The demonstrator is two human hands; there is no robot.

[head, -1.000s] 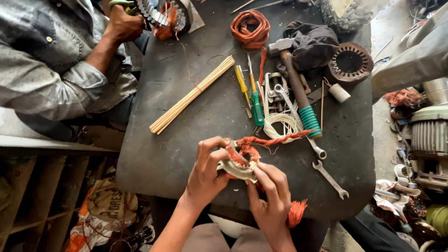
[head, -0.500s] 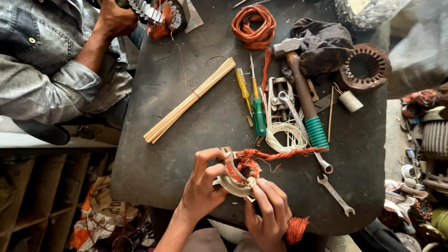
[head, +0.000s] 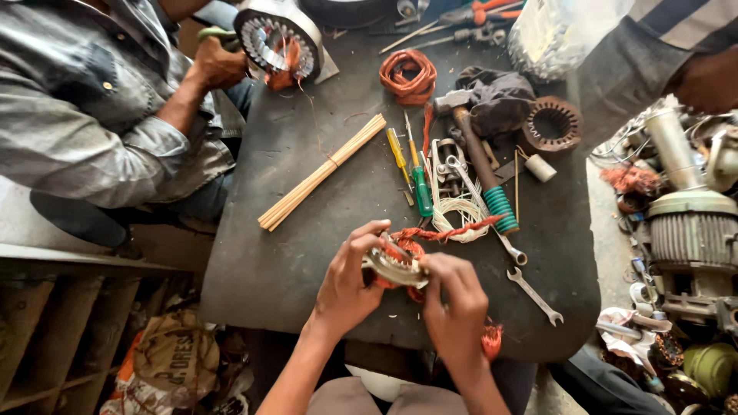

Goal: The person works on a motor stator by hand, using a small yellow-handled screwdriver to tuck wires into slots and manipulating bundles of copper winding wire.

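Note:
My left hand (head: 348, 280) and my right hand (head: 453, 303) both grip a small round motor stator (head: 393, 265) with copper-red winding wire, held just above the near edge of the dark worktable (head: 284, 253). A strand of reddish wire (head: 453, 229) trails from the stator toward the right. My left thumb and fingers wrap the stator's left rim. From the right, my other hand's fingers press on its top and cover part of it.
On the table lie a bundle of thin wooden sticks (head: 323, 172), screwdrivers (head: 419, 184), a hammer with green grip (head: 484, 180), wrenches (head: 535, 295), a white cord coil (head: 460, 215) and an orange wire coil (head: 407, 75). A person at far left holds another stator (head: 275, 42). Motor parts crowd the right side.
The view has shifted, so the table and tools sit lower and further right in the picture. My hands stay on the stator, with the fingers slightly rearranged on it.

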